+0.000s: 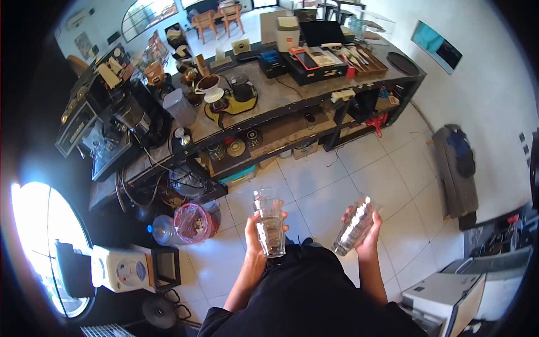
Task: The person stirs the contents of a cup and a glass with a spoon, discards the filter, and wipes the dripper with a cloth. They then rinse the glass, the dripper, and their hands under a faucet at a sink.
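Note:
In front of my body, my left hand point(254, 238) is closed around clear drinking glasses point(270, 233), which look stacked one inside the other and stand nearly upright. My right hand point(368, 241) grips another clear drinking glass point(351, 229), tilted with its base toward the lower left and bright reflections along its side. Both hands are held apart at about waist height, over the tiled floor point(311, 191).
Ahead runs a long counter point(269, 121) bearing a coffee dripper point(208, 87), a grinder point(132, 115) and a red-edged tablet point(304, 58). A pink lined bin point(195, 223) and a water bottle point(163, 230) stand at left. A grey bench point(457, 174) lies along the right wall.

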Motion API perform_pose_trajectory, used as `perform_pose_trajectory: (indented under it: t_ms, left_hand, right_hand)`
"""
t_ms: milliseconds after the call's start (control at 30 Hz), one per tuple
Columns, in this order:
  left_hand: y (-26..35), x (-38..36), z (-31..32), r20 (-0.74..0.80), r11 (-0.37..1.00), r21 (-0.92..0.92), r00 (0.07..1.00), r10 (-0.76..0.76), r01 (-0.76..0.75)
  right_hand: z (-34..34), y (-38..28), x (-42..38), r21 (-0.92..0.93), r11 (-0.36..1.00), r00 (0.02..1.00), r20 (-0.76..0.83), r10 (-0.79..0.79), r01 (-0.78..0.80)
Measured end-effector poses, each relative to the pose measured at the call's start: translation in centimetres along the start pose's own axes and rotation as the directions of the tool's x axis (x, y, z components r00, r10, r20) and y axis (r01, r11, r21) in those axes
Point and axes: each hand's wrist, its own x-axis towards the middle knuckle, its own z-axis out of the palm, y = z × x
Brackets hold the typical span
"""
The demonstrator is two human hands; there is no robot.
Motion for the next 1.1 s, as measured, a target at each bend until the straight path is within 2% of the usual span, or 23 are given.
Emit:
perform_pose_trajectory:
  t_ms: [67, 100, 233, 367, 500, 533, 667, 767, 833, 933, 1100]
  left_hand:
    - [0.6, -1.9, 1.1, -0.132, 0.994, 0.01, 0.985, 0.107, -0.106]
    - [-0.4, 5.0, 1.9, -0.071, 0.988, -0.061, 0.988, 0.137, -0.141]
    - [3.9, 8.2, 1.3, -0.082, 0.96, 0.046, 0.956, 0.281, -0.278]
    - [7.8, 13.0, 0.4, -0.102, 0.95, 0.044, 0.945, 0.312, -0.309]
    - [13.4, 17.8, -0.5, -0.1, 0.945, 0.089, 0.941, 0.324, -0.316]
    - [15.0, 18.7, -1.4, -0.051, 0.961, -0.012, 0.96, 0.274, -0.275]
    - [20.5, 22.5, -1.3, -0.043, 0.943, 0.016, 0.942, 0.333, -0.332]
    - [23.9, 24.1, -1.0, -0.035, 0.937, -0.016, 0.937, 0.347, -0.348]
    - [25.6, 25.1, -1.0, -0.039, 0.929, -0.03, 0.93, 0.367, -0.368]
    - [27.2, 26.8, -1.4, -0.031, 0.904, -0.1, 0.909, 0.415, -0.416]
    - [29.3, 29.4, -0.8, -0.08, 0.866, -0.107, 0.872, 0.483, -0.489]
  right_hand:
    - [1.2, 0.0, 0.7, 0.018, 0.998, 0.998, 0.026, 0.057, -0.058]
    - [2.1, -3.3, 7.7, -0.061, 0.998, 0.997, 0.079, 0.026, -0.021]
    - [6.6, -0.2, 14.6, 0.026, 0.995, 0.996, 0.018, 0.093, -0.093]
    - [9.0, 2.7, 21.1, 0.06, 0.989, 0.99, -0.031, 0.14, -0.138]
    - [11.3, 5.4, 26.5, 0.023, 0.996, 0.99, -0.112, 0.09, -0.088]
    - [12.1, 6.0, 28.0, 0.01, 0.998, 0.987, -0.148, 0.07, -0.07]
    - [14.3, 7.7, 33.7, 0.12, 0.992, 0.986, -0.151, 0.064, -0.047]
    - [17.2, 8.2, 37.2, 0.091, 0.996, 0.978, -0.207, 0.004, 0.015]
    - [18.2, 8.5, 39.7, 0.059, 0.998, 0.985, -0.171, -0.013, 0.023]
    - [20.5, 9.0, 43.6, -0.003, 1.0, 0.978, -0.207, -0.025, 0.025]
    - [24.0, 10.7, 50.5, -0.089, 0.995, 0.991, -0.113, -0.065, 0.055]
